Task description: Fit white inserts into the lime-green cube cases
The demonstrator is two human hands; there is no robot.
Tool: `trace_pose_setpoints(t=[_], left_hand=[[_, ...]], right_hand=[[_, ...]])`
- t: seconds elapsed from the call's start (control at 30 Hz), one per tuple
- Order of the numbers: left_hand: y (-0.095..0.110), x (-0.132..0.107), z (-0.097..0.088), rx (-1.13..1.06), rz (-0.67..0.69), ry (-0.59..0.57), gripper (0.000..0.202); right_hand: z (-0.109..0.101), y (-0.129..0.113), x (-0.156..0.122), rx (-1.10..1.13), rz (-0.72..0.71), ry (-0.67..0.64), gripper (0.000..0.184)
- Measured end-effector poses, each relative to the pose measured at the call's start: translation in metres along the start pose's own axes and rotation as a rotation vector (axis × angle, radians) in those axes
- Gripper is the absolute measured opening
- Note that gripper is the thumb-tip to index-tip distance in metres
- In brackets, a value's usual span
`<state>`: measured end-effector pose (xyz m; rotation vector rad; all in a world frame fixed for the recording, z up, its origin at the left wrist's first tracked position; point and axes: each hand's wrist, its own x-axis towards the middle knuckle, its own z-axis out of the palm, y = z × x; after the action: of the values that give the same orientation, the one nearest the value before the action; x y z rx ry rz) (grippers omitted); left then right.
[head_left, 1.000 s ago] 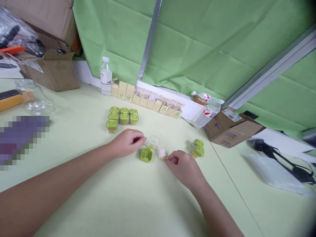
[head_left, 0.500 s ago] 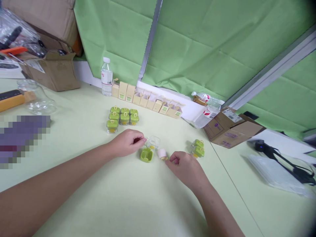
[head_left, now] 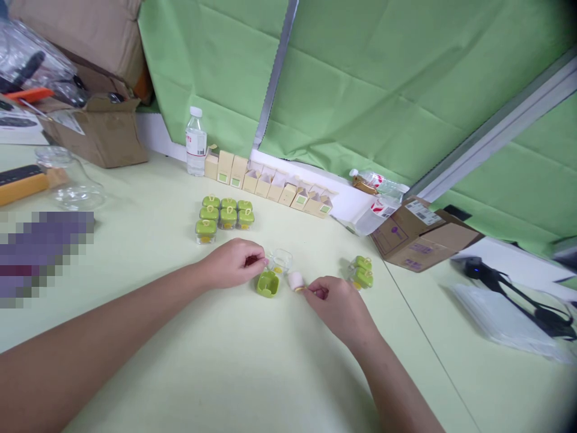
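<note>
A small clear plastic box (head_left: 280, 261) stands open on the pale green table (head_left: 252, 361). My left hand (head_left: 233, 262) is curled, its fingertips pinched at the box's left edge. A green lid (head_left: 267, 282) lies upturned just in front of the box. To its right lies a small white puff (head_left: 296, 280) with a yellow tab. My right hand (head_left: 337, 305) pinches that tab at the puff's right side.
Several closed green-lidded boxes (head_left: 225, 215) sit in a block behind my left hand, two more (head_left: 362, 272) to the right. A row of beige cartons (head_left: 270, 184) and a water bottle (head_left: 195, 142) line the back. Cardboard boxes (head_left: 417, 233) stand at left and right, a glass jar (head_left: 67, 179) far left.
Half a second ago my right fingers had loosened off the puff's tab; they now pinch it again. My left hand and the box have stayed in place.
</note>
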<state>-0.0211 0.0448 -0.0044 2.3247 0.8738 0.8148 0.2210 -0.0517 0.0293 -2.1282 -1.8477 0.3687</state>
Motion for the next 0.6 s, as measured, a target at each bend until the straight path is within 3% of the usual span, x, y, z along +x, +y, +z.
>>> trace_pose_setpoints(t=[0.23,0.6], left_hand=[[0.0009,-0.0006,-0.0014,0.004,-0.002,-0.032,0.025],[0.0018,-0.0006,-0.0013,0.006,-0.016,-0.034,0.027]], right_hand=[[-0.0008,-0.0011,-0.0005,-0.015,-0.002,0.003,0.019],[-0.0013,-0.0006,-0.0002,0.097,0.028,-0.054,0.023]])
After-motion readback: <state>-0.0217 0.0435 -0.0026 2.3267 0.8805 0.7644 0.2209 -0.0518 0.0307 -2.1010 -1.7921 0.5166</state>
